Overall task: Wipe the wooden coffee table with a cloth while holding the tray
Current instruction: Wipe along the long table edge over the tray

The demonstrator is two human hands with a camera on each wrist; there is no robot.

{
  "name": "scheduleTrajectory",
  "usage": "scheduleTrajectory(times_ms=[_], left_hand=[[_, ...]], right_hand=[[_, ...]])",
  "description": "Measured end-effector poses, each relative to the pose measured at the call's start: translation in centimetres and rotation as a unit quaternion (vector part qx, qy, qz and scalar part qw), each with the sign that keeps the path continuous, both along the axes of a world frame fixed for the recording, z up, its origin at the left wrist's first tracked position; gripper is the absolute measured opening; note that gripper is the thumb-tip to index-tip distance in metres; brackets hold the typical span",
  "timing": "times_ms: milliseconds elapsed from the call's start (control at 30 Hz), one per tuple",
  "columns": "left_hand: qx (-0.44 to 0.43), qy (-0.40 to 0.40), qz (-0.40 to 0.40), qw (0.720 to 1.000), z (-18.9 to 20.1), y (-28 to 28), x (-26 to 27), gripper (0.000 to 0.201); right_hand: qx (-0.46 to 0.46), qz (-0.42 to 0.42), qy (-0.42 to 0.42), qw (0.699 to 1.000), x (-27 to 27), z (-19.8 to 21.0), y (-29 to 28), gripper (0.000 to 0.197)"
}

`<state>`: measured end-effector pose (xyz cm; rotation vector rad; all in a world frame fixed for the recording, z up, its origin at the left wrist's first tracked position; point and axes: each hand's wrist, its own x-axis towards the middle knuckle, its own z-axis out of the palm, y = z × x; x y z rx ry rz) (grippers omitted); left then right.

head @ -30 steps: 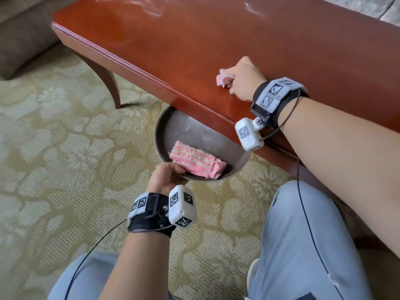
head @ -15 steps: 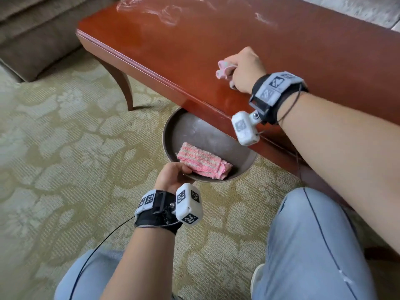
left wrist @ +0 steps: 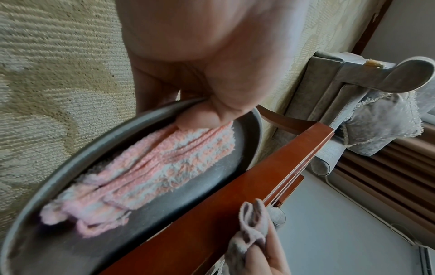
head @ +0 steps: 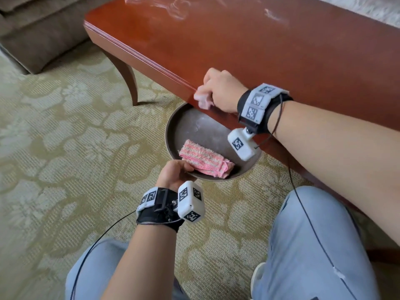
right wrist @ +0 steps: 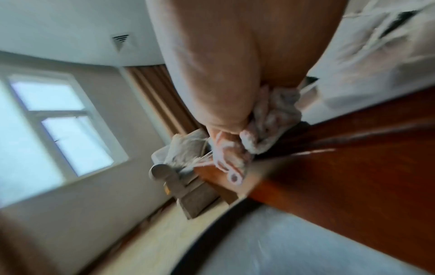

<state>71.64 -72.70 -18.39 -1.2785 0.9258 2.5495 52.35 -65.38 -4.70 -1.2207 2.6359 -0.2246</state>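
Tray (head: 173,118), round, dark metal: held just below the near edge of the desk (head: 281,50) by the left hand (head: 175,173), thumb pinching the rim and a folded pink striped towel (head: 205,159). Wiping cloth (head: 202,98): bunched in the curled fingers of the right hand (head: 220,89), at the desk's edge above the tray. Advice: keep the tray level and tucked under the edge while sweeping toward it. Desk: glossy red-brown wood, pale smears farther off. Floor: patterned beige carpet (head: 65,148). Beyond: sofa (head: 39,29).
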Motion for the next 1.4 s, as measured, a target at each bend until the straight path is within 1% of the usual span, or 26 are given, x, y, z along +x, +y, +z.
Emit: scheduleTrajectory(times_ms=[100,167,233,300,333,433,467,533,633,700,833,933,1033,1133,1200,1300,1333,1400], left_hand=[[-0.002,-0.001,0.002,1.0,0.0,-0.1,0.2,0.028],[0.001,-0.004,0.014,1.0,-0.1,-0.2,0.5,0.029],[0.002,-0.001,0.024,1.0,-0.2,-0.2,0.9,0.036],[0.004,-0.001,0.028,1.0,-0.3,-0.3,1.3,0.041],[0.005,-0.004,0.033,0.999,-0.3,-0.4,1.7,0.043],[0.008,-0.016,0.062,0.998,-0.7,-1.1,2.8,0.056],[0.014,-0.017,0.07,0.997,-0.9,-1.3,3.3,0.056],[0.011,-0.022,0.084,0.996,-1.2,-1.9,4.1,0.045],[0.017,-0.022,0.111,0.993,-1.6,-2.5,5.4,0.037],[0.009,-0.029,0.126,0.992,-1.6,-2.9,6.0,0.033],[-0.001,-0.039,0.136,0.99,-1.2,-3.6,7.4,0.033],[-0.012,-0.063,0.144,0.987,-0.4,-4.3,8.9,0.036],[-0.022,-0.084,0.15,0.985,1.8,-4.8,11.0,0.038],[-0.014,-0.091,0.174,0.98,5.4,-5.0,13.0,0.027],[-0.001,-0.095,0.19,0.977,8.4,-5.1,14.3,0.027],[0.002,-0.108,0.189,0.976,14.1,-5.2,15.8,0.029],[0.007,-0.112,0.196,0.974,16.2,-5.3,16.2,0.03],[0.01,-0.112,0.195,0.974,21.1,-5.6,16.6,0.031]], right_hand=[[0.005,0.067,-0.009,0.998,2.1,-0.2,1.5,0.028],[0.01,0.106,0.008,0.994,2.3,-0.6,2.2,0.032],[-0.032,0.08,0.003,0.996,2.2,-0.4,2.4,0.041],[-0.111,0.049,0.006,0.993,2.5,-0.3,2.1,0.044],[-0.128,0.044,0.001,0.991,2.7,-0.5,1.8,0.046],[-0.053,0.053,-0.052,0.996,3.8,-1.5,1.1,0.047],[-0.057,0.042,-0.06,0.996,4.0,-1.7,1.0,0.048],[-0.084,0.023,-0.064,0.994,4.2,-1.7,0.3,0.051],[-0.071,0.027,-0.108,0.991,4.9,-2.1,-0.6,0.055],[-0.08,0.02,-0.12,0.989,5.4,-2.5,-1.1,0.052],[-0.12,0.005,-0.155,0.981,6.0,-2.8,-2.1,0.045],[-0.164,-0.022,-0.219,0.961,7.1,-1.8,-2.8,0.043],[-0.184,-0.028,-0.297,0.937,8.2,0.1,-4.3,0.044],[-0.152,-0.02,-0.318,0.936,8.7,2.8,-5.9,0.037],[-0.15,-0.038,-0.343,0.926,9.4,5.4,-6.6,0.033],[-0.193,-0.073,-0.395,0.895,10.6,10.5,-7.1,0.03],[-0.204,-0.087,-0.42,0.88,11.1,12.7,-7.1,0.028],[-0.221,-0.128,-0.482,0.838,11.8,17.4,-7.1,0.023]])
